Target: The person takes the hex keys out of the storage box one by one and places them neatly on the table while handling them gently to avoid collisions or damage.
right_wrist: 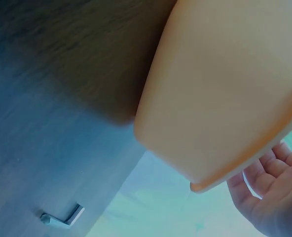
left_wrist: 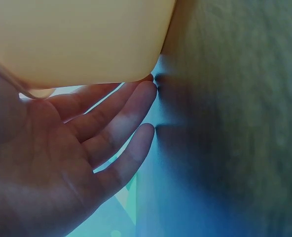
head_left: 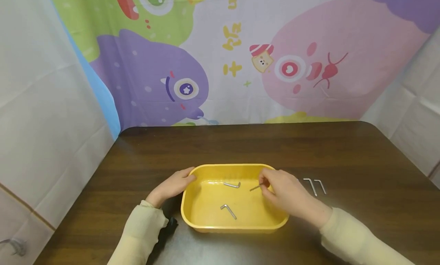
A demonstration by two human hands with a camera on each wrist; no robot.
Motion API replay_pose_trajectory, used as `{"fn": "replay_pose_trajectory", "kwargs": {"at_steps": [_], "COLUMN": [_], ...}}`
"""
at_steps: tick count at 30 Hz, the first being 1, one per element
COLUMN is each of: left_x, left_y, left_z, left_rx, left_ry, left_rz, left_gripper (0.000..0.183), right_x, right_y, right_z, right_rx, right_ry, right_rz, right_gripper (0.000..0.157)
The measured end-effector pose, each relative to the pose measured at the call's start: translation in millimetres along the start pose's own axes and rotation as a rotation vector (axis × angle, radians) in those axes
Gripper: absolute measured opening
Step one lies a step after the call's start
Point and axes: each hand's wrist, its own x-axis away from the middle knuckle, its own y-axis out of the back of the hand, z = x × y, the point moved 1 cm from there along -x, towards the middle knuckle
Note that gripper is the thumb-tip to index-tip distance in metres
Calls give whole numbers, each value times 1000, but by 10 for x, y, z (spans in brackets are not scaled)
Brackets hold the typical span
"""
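Note:
A yellow plastic tray point(head_left: 235, 227) stands on the dark wooden table. My left hand point(head_left: 175, 185) holds its left end, thumb over the rim and fingers along the outside. In the left wrist view the fingers point(left_wrist: 124, 116) spread beneath the wall, their tips right at the tabletop. Over the tray's right side my right hand point(head_left: 285, 190) pinches a thin metal hex key point(head_left: 254, 188) between thumb and fingertips; its other end is hidden in the hand. Inside the tray lie an L-shaped hex key point(head_left: 232, 185) near the back and another hex key point(head_left: 229, 211) nearer the front.
To the right of the tray, two silver hex keys point(head_left: 311, 185) lie side by side on the table point(head_left: 371, 196). A hex key point(right_wrist: 62, 218) also shows in the right wrist view. A cartoon-printed curtain point(head_left: 233, 97) hangs behind the table's far edge.

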Motion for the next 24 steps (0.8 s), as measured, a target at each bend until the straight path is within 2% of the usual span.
{"fn": "replay_pose_trajectory", "kwargs": {"at_steps": [6, 17, 24], "left_x": [-8, -5, -8], "left_y": [4, 9, 3], "left_z": [8, 18, 17], "left_rx": [-1, 3, 5], "left_ry": [0, -3, 2], "left_rz": [2, 7, 6], "left_gripper": [37, 36, 37], "right_x": [18, 61, 85], "right_y": [36, 115, 162], "right_z": [-53, -168, -251], "right_rx": [-29, -115, -176], "right_ry": [-21, -17, -60], "right_rz": [-39, -184, -218], "right_gripper": [17, 18, 20]}}
